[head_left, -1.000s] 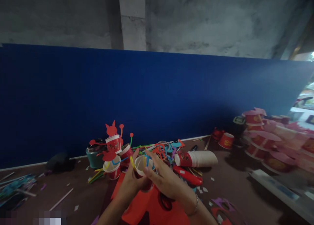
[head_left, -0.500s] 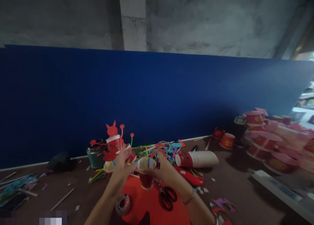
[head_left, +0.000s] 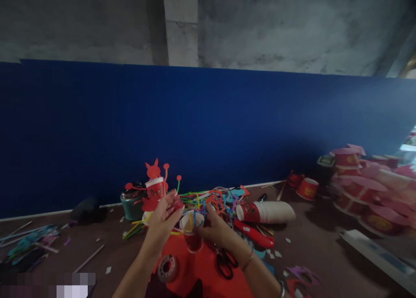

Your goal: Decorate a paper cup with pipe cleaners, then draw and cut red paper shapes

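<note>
A red paper cup (head_left: 194,242) with a white inside is over a red paper sheet (head_left: 191,267), with yellow and blue strips at its mouth. My right hand (head_left: 217,228) grips the cup at its right side, thumb across the front near the rim, other fingers partly hidden. My left hand (head_left: 162,213) is open beside the cup on the left, fingers spread, holding nothing. Behind it stands a red cup figure (head_left: 155,187) with a cut-paper head and round-ended arms. On the sheet lie a tape roll (head_left: 167,268) and black-handled scissors (head_left: 225,264), partly under my right forearm.
A stack of paper cups (head_left: 269,212) lies on its side to the right, near a red elongated object (head_left: 253,234). Coloured strips (head_left: 224,199) are heaped behind the hands. Finished-looking red cups with pink paper (head_left: 360,187) crowd the far right. A blue panel (head_left: 208,129) stands behind.
My left hand has moved off the cup's left rim and opened. The cup has shifted slightly left with my right hand. The view has turned a little left.
</note>
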The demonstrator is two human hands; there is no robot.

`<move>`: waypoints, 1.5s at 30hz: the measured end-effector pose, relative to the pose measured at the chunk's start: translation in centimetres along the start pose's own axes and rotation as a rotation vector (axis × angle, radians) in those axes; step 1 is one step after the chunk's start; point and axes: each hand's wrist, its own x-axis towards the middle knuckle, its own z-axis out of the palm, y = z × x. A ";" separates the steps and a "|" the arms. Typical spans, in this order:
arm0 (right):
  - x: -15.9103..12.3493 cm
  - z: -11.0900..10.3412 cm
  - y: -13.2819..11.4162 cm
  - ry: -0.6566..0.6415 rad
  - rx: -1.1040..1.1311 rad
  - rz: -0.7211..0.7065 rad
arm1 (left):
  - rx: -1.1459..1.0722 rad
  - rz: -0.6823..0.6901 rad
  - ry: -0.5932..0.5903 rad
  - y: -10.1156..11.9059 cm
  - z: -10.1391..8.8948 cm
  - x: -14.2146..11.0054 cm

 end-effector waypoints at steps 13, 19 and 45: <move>-0.8 -0.6 -3.4 0.132 0.430 -0.101 | -0.133 -0.154 -0.198 -1.3 1.3 -0.4; -1.2 -1.8 -4.2 0.200 -0.126 -0.099 | -0.144 -0.207 -0.240 -3.3 2.6 -0.7; -5.8 -5.9 1.3 0.004 -0.593 0.081 | -0.493 -0.334 0.037 -7.0 2.4 -3.6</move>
